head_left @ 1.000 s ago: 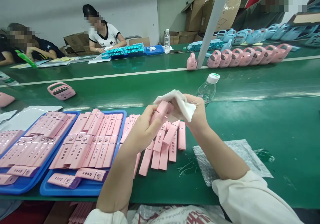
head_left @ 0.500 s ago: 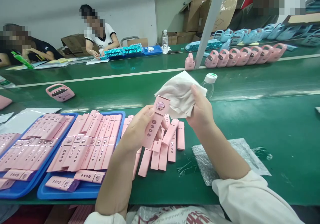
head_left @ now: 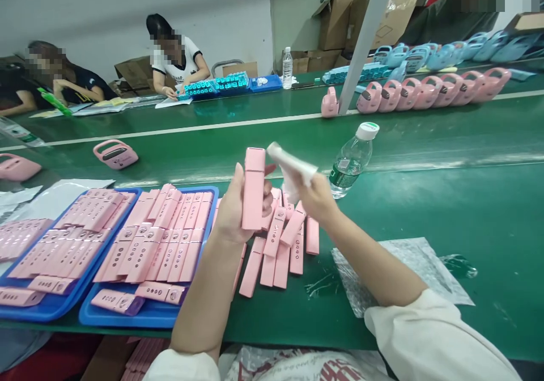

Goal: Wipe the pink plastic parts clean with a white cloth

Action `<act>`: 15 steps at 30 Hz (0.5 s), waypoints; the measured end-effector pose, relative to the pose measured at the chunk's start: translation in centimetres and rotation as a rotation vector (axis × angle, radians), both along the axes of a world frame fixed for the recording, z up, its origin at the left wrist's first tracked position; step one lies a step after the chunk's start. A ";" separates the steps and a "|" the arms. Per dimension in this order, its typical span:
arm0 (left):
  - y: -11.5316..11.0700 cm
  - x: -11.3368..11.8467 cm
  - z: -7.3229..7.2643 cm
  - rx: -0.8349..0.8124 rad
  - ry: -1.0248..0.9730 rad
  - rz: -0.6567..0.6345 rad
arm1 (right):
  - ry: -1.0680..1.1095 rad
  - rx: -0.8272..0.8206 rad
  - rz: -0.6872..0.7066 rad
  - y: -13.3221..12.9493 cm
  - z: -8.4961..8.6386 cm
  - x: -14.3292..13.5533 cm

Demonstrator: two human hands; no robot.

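My left hand is closed round a pink rectangular stick-shaped case, held upright with a plain side facing me. In my right hand is a bunched white cloth, just right of the case and apart from it; both cloth and fingers are a little blurred. Below my hands, several more pink cases lie loosely in a heap on the green table. Some show a row of round button marks. Part of the heap is hidden behind my left hand and forearm.
Two blue trays of pink cases stand at left. A water bottle is beyond my right hand, a clear plastic bag under my right forearm. Pink handled units line the far side. Two people sit across the table.
The case in my left hand has turned from its marked face to a plain side. My right hand has lowered and moved left, bunching the cloth. The bottle now shows more fully.
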State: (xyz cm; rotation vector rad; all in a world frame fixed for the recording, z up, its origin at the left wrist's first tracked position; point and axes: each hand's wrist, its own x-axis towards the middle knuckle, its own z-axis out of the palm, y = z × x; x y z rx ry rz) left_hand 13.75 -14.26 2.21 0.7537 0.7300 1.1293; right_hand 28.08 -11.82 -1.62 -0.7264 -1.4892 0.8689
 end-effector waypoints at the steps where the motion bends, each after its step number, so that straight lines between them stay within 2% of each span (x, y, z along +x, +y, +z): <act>1: -0.1 0.0 0.2 0.014 -0.012 -0.030 | 0.176 -0.184 -0.058 0.6 -0.1 0.1; 3: -0.4 0.1 0.4 0.053 -0.032 -0.083 | 0.491 -0.455 -0.107 1.3 -0.2 0.3; 6: -0.6 0.2 0.2 0.089 -0.033 -0.100 | 0.725 -0.571 -0.078 1.2 0.3 0.1; 11: -0.5 0.4 0.0 0.029 0.000 -0.053 | 0.708 -0.469 -0.038 -0.8 1.0 -0.3; 15: -0.6 0.7 -0.3 -0.002 0.013 0.042 | 0.503 -0.289 -0.026 -2.1 0.9 -0.1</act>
